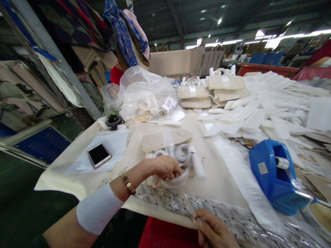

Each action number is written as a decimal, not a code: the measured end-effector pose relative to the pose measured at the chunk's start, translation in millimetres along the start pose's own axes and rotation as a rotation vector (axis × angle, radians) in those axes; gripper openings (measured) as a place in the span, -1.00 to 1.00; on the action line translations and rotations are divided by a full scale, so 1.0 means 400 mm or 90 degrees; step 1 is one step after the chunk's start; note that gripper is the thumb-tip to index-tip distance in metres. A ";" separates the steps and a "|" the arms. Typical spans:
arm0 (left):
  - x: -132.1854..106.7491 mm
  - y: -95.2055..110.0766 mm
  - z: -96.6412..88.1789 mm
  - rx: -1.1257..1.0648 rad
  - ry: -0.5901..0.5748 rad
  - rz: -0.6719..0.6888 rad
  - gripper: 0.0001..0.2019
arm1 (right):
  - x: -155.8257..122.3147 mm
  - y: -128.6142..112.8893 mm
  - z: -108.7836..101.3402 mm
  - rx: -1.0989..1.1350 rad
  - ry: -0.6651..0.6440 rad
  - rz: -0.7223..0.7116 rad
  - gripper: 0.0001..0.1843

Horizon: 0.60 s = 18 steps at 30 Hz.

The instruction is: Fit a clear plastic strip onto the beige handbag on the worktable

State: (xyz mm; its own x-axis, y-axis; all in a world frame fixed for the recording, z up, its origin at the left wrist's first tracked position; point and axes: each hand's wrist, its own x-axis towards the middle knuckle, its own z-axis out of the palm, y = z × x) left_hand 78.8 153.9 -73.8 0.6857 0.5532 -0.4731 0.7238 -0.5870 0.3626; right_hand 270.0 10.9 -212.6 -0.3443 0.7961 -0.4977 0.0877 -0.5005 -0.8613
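Note:
A beige handbag (152,142) lies on the covered table in front of me, with a clear band across its flap. Coiled straps in white wrapping (184,153) rest against its near side, beside a white foam-wrapped piece (198,167). My left hand (168,167) is over the near part of the bag, fingers curled onto the wrapped strap (182,179); its fingertips are partly hidden. Lower right, at the table's front edge, my right hand (214,229) pinches a narrow translucent strip (189,205), which looks like tape and stretches toward the bag.
At right stands a blue tape dispenser (271,175) beside white foam sheets (258,113). A phone (99,154) lies on papers at left. Stacked beige bags (193,93) and a big clear plastic bag (147,89) sit behind. Printed plastic (165,199) covers the front edge.

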 end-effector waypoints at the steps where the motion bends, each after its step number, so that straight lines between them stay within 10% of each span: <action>1: 0.004 -0.002 0.000 -0.008 -0.008 0.003 -0.79 | 0.005 -0.015 0.010 0.017 0.006 0.003 -0.48; 13: -0.045 -0.001 0.001 -0.108 0.234 -0.069 -0.87 | 0.047 -0.068 0.060 0.152 -0.029 -0.134 -0.47; 18: -0.078 -0.013 0.025 -0.278 0.340 -0.072 -0.91 | 0.039 -0.095 0.052 -0.075 0.097 -0.260 -0.55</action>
State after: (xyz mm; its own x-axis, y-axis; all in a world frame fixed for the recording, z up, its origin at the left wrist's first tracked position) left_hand 53.0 133.8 -69.0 0.4667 0.8777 -0.1084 0.6812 -0.2786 0.6770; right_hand 242.0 35.3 -185.4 -0.2321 0.9657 -0.1166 0.0821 -0.1000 -0.9916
